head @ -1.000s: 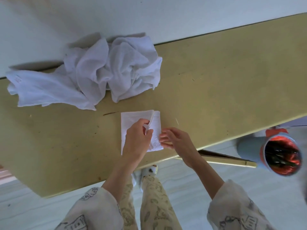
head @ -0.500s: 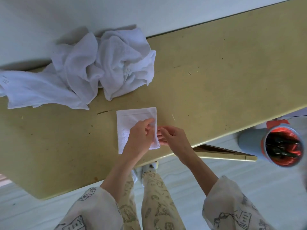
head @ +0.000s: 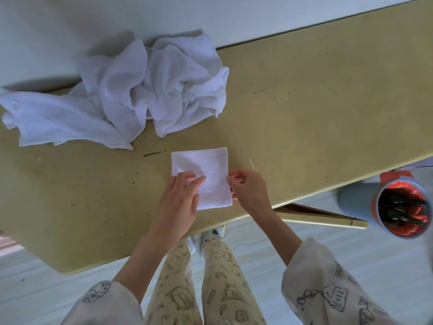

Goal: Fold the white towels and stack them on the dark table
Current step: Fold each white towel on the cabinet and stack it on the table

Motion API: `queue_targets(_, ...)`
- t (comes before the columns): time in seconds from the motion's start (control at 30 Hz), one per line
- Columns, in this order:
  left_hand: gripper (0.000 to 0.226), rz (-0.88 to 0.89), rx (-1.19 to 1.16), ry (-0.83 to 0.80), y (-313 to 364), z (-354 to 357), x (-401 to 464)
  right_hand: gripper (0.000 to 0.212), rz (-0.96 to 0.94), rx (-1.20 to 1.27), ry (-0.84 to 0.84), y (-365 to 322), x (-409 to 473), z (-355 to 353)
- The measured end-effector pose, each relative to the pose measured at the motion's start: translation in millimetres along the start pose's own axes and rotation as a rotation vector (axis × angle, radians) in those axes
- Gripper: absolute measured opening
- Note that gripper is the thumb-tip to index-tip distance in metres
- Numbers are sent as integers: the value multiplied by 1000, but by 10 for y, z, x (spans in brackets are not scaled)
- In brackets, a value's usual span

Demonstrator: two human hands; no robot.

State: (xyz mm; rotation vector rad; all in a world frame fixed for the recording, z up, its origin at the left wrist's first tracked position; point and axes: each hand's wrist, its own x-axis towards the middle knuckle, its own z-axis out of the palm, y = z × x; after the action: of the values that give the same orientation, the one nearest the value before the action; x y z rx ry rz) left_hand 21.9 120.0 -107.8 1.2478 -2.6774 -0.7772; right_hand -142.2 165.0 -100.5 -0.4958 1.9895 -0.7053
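Note:
A small folded white towel (head: pixel 206 170) lies flat on the yellowish table (head: pixel 316 113), near its front edge. My left hand (head: pixel 180 200) rests on the towel's lower left part with its fingers laid on the cloth. My right hand (head: pixel 248 188) is at the towel's right edge, fingertips curled against it. A heap of crumpled white towels (head: pixel 145 90) lies at the back left of the table, by the wall.
A white wall (head: pixel 117 17) runs behind the table. On the floor at the right stands a blue bin (head: pixel 365 202) with a red liner. A flat cardboard piece (head: pixel 311 212) sticks out under the table's front edge. My legs stand at the table's front.
The raised top flap of the small towel has been laid down flat. My left hand moved from the towel's middle to its lower left, and my right hand moved onto its right edge.

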Motion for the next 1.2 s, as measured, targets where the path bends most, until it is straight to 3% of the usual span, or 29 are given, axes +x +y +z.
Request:
queue_targets(0.13, 49, 22, -32, -36, -27, 80, -25, 7, -23, -15, 63, 7, -9, 37)
queue_targets(0.33, 43, 136, -63, 57, -125, 73, -26, 11, -131, -16, 213, -71, -83, 118)
queue_targets(0.43, 52, 224, 74, 24, -249, 71, 9, 24, -546, -317, 321, -20, -114, 245)
queue_targets(0.53, 50, 298, 236, -61, -312, 65, 48, 38, -808, -694, 249, 135, 3, 423)
queue_targets(0.6, 49, 272, 272, -93, -375, 54, 87, 44, -807, -802, 215, 207, 94, 461)
queue_targets(0.9, 92, 207, 402, -164, -670, 1, 158, 56, -766, -935, 185, 302, 202, 464)
queue_targets(1.2, 92, 150, 404, -219, -555, -108, 178, 57, -700, -1054, 79, 111, 141, 339)
